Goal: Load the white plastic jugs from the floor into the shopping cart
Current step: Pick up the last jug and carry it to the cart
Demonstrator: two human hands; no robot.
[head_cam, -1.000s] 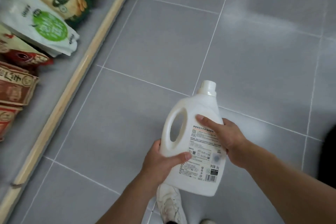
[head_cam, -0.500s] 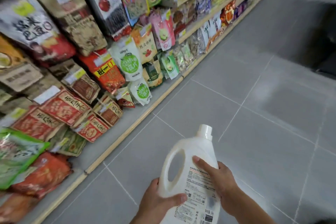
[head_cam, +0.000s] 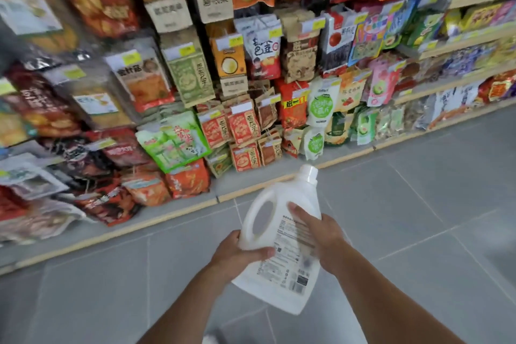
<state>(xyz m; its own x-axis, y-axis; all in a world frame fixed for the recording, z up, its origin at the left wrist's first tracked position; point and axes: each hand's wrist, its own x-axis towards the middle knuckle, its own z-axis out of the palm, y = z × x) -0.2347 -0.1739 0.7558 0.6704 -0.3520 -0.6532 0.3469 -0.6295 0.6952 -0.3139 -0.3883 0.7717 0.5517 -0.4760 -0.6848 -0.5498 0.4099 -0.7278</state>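
I hold one white plastic jug (head_cam: 282,268) in the air in front of me, tilted with its white cap pointing up and away toward the shelves. It has a loop handle on its left side and a printed label facing me. My left hand (head_cam: 237,254) grips the jug's lower left side, thumb across the front. My right hand (head_cam: 321,234) holds its right side, fingers laid over the label. No shopping cart and no other jugs are in view.
Store shelves (head_cam: 223,64) packed with colourful snack bags fill the upper half, with a low wooden-edged base ledge (head_cam: 173,215) along the grey tiled floor (head_cam: 432,218). Open floor stretches to the right and toward me.
My view has swung up and left from the floor to the snack shelves. The jug stays gripped in both hands in the same way, now carried higher in front of the shelves.
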